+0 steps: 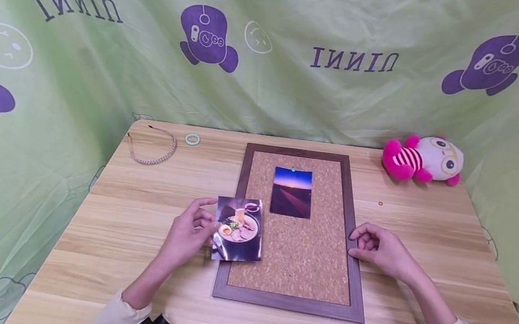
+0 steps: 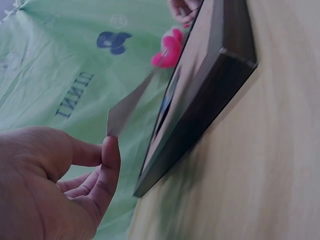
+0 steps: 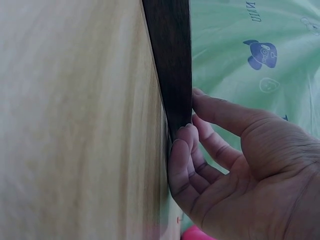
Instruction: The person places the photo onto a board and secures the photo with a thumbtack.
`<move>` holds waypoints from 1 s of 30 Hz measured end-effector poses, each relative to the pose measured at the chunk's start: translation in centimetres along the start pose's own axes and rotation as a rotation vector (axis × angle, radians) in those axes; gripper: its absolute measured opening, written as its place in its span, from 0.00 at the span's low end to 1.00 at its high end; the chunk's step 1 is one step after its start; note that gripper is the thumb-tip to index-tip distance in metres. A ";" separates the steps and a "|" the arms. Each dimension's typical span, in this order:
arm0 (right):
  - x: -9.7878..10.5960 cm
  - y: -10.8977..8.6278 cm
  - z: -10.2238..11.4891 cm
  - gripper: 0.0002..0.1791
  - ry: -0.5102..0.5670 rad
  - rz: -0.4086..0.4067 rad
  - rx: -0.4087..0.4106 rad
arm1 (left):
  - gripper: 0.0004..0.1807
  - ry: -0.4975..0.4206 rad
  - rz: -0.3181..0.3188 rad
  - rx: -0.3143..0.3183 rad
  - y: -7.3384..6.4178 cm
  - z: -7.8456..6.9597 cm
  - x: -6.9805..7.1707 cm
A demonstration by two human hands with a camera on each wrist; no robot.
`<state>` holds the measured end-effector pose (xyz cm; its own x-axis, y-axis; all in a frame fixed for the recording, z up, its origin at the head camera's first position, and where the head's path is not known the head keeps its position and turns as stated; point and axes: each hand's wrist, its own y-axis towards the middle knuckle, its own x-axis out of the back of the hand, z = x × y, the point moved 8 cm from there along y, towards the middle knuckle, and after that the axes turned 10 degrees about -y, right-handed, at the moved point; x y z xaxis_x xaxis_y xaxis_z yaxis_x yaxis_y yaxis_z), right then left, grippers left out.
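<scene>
My left hand (image 1: 190, 231) pinches a photo of a ramen bowl (image 1: 239, 230) by its left edge, between thumb and fingers. The photo overlaps the left side of a dark-framed cork board (image 1: 296, 257); in the left wrist view the thin photo (image 2: 125, 110) is tilted and raised above the board. A sunset road photo (image 1: 292, 192) hangs on the upper part of the cork from a green pushpin (image 1: 293, 169). At the board's right side, my right hand (image 1: 381, 248) grips the frame (image 3: 172, 65), thumb at its top edge and curled fingers against its side.
Back left on the wooden table (image 1: 133, 254) lie a beaded headband (image 1: 156, 161) and a mint-green ring (image 1: 192, 139). A pink plush toy (image 1: 423, 159) lies at the back right, with a small brown ring (image 1: 381, 203) nearer. Green printed curtain (image 1: 277, 94) surrounds the table.
</scene>
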<state>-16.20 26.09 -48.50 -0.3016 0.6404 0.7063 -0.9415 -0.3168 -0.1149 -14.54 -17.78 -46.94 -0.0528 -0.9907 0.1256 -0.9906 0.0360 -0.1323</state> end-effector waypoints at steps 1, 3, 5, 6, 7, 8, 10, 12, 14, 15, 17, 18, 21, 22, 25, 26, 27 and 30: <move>0.0 0.0 0.0 0.17 0.001 0.000 0.001 | 0.34 -0.006 0.011 0.001 0.1 0.1 -0.4; 0.0 0.0 0.0 0.17 0.003 -0.001 0.003 | 0.34 -0.013 0.035 -0.005 0.1 0.2 -1.2; 0.1 0.0 0.1 0.17 0.006 -0.002 0.005 | 0.35 -0.019 0.055 -0.014 0.2 0.2 -2.0; 0.1 0.0 0.1 0.17 0.007 -0.002 0.006 | 0.35 -0.023 0.064 -0.018 0.2 0.2 -2.4; 0.1 0.0 0.1 0.17 0.008 -0.002 0.006 | 0.35 -0.029 0.073 -0.024 0.2 0.2 -2.8; 0.0 0.0 0.1 0.17 0.009 -0.002 0.005 | 0.36 -0.036 0.083 -0.023 0.3 0.2 -3.2; 0.0 0.0 0.1 0.17 0.010 0.001 0.004 | 0.37 -0.054 0.108 -0.021 0.3 0.2 -3.9; 0.0 0.0 0.1 0.17 0.013 0.001 0.005 | 0.38 -0.067 0.141 -0.020 0.4 0.2 -4.8; 0.0 0.0 0.1 0.17 0.019 0.000 0.006 | 0.39 -0.072 0.183 -0.028 0.4 0.1 -5.7; 0.0 0.0 0.1 0.17 0.021 0.000 0.007 | 0.39 -0.070 0.202 -0.035 0.4 0.1 -6.1; 0.0 0.0 0.1 0.17 0.023 -0.003 0.008 | 0.40 -0.059 0.239 -0.050 0.4 0.1 -6.9; 0.0 0.0 0.1 0.17 0.023 -0.003 0.008 | 0.40 -0.053 0.254 -0.056 0.4 0.1 -7.2; -0.1 0.0 0.0 0.17 0.020 -0.001 0.005 | 0.39 -0.038 0.287 -0.068 0.5 0.2 -8.2; -0.1 -0.1 0.0 0.17 0.020 0.000 0.004 | 0.39 -0.034 0.295 -0.069 0.5 0.2 -8.6; -0.1 -0.1 0.0 0.17 0.020 0.000 0.002 | 0.39 -0.033 0.312 -0.074 0.6 0.1 -9.4; -0.1 -0.1 0.0 0.17 0.021 -0.001 0.002 | 0.39 -0.032 0.317 -0.075 0.6 0.0 -9.7; -0.1 -0.1 0.0 0.17 0.021 -0.002 0.002 | 0.38 -0.033 0.323 -0.075 0.6 0.0 -10.0; -0.1 -0.1 0.1 0.17 0.021 -0.006 0.005 | 0.38 -0.039 0.339 -0.070 0.6 0.0 -10.8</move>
<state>-16.06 26.00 -48.47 -0.2995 0.6567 0.6922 -0.9425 -0.3165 -0.1075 -14.58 -7.06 -48.38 -0.3769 -0.9250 0.0477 -0.9238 0.3716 -0.0926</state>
